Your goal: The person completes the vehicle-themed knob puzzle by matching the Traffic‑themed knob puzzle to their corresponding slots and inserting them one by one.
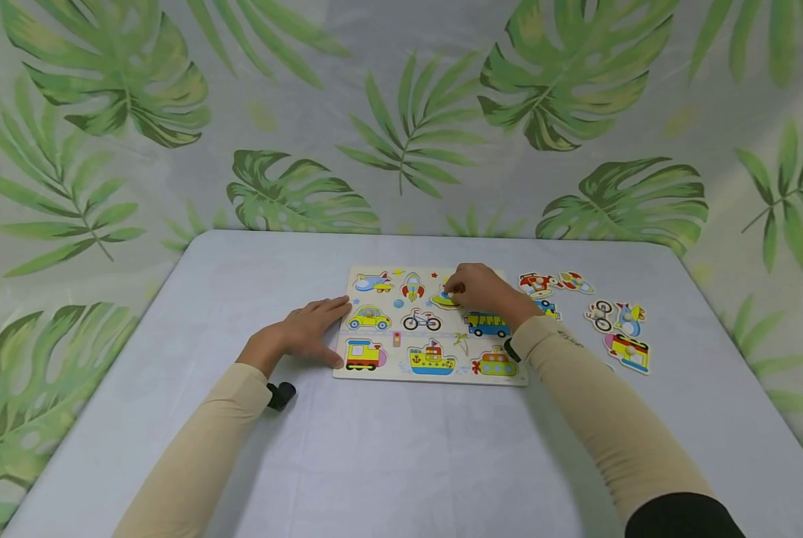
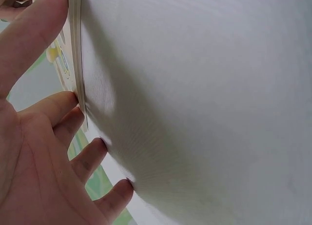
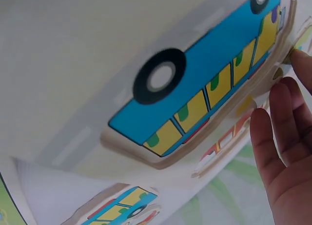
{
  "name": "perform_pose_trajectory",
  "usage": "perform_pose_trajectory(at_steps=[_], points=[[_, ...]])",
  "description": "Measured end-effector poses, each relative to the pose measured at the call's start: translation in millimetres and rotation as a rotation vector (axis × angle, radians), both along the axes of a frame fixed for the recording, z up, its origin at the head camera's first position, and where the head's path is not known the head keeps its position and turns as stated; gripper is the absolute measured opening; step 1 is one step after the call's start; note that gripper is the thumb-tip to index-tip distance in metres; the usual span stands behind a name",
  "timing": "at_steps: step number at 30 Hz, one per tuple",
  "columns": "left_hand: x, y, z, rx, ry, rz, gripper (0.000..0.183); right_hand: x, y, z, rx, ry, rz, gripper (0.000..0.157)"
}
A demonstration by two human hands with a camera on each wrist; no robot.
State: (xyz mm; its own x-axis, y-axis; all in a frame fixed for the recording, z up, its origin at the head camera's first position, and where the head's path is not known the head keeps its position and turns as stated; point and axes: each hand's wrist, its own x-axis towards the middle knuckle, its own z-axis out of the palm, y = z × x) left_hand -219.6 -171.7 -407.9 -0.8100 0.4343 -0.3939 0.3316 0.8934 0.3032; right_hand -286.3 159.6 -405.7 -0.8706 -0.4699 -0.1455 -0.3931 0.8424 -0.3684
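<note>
A wooden peg puzzle board (image 1: 401,376) printed with vehicles lies near the table's middle. At its left edge rests my left hand (image 1: 310,329), fingers spread; the left wrist view shows the thumb and index finger touching the board's edge (image 2: 75,44), other fingertips on the cloth. Over the upper right of the board, my right hand (image 1: 485,290) pinches a yellow-green flying saucer piece (image 1: 444,301) at its spot, fingers covering part of it. Below that hand is the blue bus (image 1: 487,324), seen large in its recess in the right wrist view (image 3: 195,98).
Right of the board lie several loose pieces: a red helicopter (image 1: 537,284), a rocket (image 1: 576,282), a bicycle (image 1: 600,315), an airplane (image 1: 630,319) and a train (image 1: 628,351). A small blue bus piece (image 1: 547,308) sits partly behind the right hand. White cloth (image 1: 388,456) covers the table.
</note>
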Motion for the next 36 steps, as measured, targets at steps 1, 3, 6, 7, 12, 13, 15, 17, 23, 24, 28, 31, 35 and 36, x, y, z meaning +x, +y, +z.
perform_pose_trajectory(at_steps=[1, 3, 6, 7, 12, 13, 15, 17, 23, 24, 28, 31, 35, 36], points=[[-0.2, 0.1, 0.1, 0.000, 0.000, -0.001, 0.104, -0.1, 0.1, -0.4, 0.002, -0.001, -0.002, 0.025], [-0.3, 0.7, 0.8, 0.003, 0.000, -0.002, 0.104, -0.1, 0.1, -0.9, 0.006, -0.004, -0.005, 0.025], [-0.2, 1.4, 1.8, 0.004, 0.001, -0.003, 0.104, -0.2, -0.1, -1.0, 0.011, -0.002, -0.010, 0.025], [-0.3, 1.5, 2.0, 0.004, 0.003, -0.004, 0.104, -0.3, -0.3, -1.1, 0.012, 0.000, -0.013, 0.025], [0.2, 0.6, 3.6, 0.002, 0.009, 0.000, 0.102, -2.6, -1.9, -1.6, 0.009, -0.005, -0.026, 0.025], [0.4, 0.3, 4.0, 0.003, 0.008, 0.003, 0.102, -2.8, -2.3, -1.5, 0.004, -0.011, -0.028, 0.025], [1.0, 0.0, 4.5, 0.005, 0.007, 0.007, 0.102, -3.3, -2.8, -1.2, -0.004, -0.023, -0.036, 0.024], [1.4, -0.2, 4.4, 0.007, 0.007, 0.010, 0.102, -3.3, -3.1, -1.1, -0.014, -0.036, -0.045, 0.024], [0.7, -0.5, 0.6, 0.021, -0.001, 0.016, 0.103, -1.9, -1.4, -3.4, -0.025, -0.039, -0.057, 0.024], [0.9, -0.4, 0.3, 0.022, -0.004, 0.019, 0.103, -1.7, -1.1, -4.0, -0.025, -0.036, -0.054, 0.025], [1.4, -0.1, -0.7, 0.016, -0.010, 0.027, 0.103, -0.2, -0.5, -5.3, -0.033, -0.028, -0.050, 0.024], [1.3, 0.0, -0.7, 0.016, -0.007, 0.020, 0.103, 0.2, 0.2, -6.3, -0.039, -0.012, -0.040, 0.024], [0.6, 0.2, 0.2, 0.025, -0.002, 0.008, 0.103, -0.1, 2.0, -7.3, -0.037, 0.017, -0.026, 0.024], [0.2, 0.4, 0.1, 0.026, -0.002, 0.007, 0.103, -0.1, 2.4, -7.4, -0.038, 0.020, -0.024, 0.024]])
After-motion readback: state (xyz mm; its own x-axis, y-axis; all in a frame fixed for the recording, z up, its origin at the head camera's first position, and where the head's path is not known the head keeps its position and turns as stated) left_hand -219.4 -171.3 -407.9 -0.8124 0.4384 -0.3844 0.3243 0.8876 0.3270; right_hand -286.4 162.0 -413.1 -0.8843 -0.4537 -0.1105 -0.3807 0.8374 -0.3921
